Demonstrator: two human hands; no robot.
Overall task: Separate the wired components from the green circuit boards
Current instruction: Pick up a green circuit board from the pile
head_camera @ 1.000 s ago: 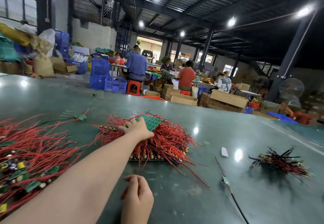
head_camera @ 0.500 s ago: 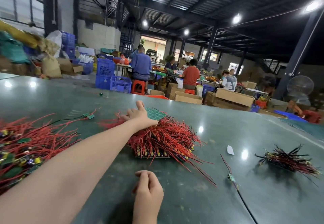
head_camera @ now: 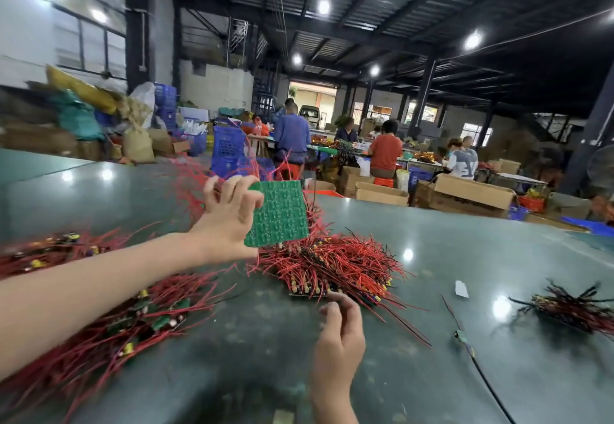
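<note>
Change: since a second ago our left hand (head_camera: 229, 221) has lifted the square green circuit board (head_camera: 278, 212) off the middle pile and now holds it upright in the air, and our right hand (head_camera: 339, 334) has risen off the table.
Left hand: fingers curled round the board's left edge, pinching it, with red wires trailing up and left behind the fingers.
Right hand: near us, fingers loosely curled, holding nothing, just short of the middle pile's near edge.
Board position: above the far left part of the middle pile of red-wired components (head_camera: 335, 267), clear of the dark green table (head_camera: 465, 257).
Handling: we judge the board light and stiff, thin enough to flex or snap if bent hard; its bare edges look like the safest hold. The wires are soft and springy and tangle readily, so we would grip each component close to its base, not by the wire end.
Count, boards: one green board in hand; at least one more lies under the middle pile, its edge showing at the near side. Further boards we cannot tell.
Count, piles: three heaps of wired parts, namely the wide red heap at left (head_camera: 93, 324), the middle pile, and a darker small bundle at right (head_camera: 571, 310).
Count, strays: one black loose lead (head_camera: 465, 344) and one white paper scrap (head_camera: 461, 289) on the table at right.
</note>
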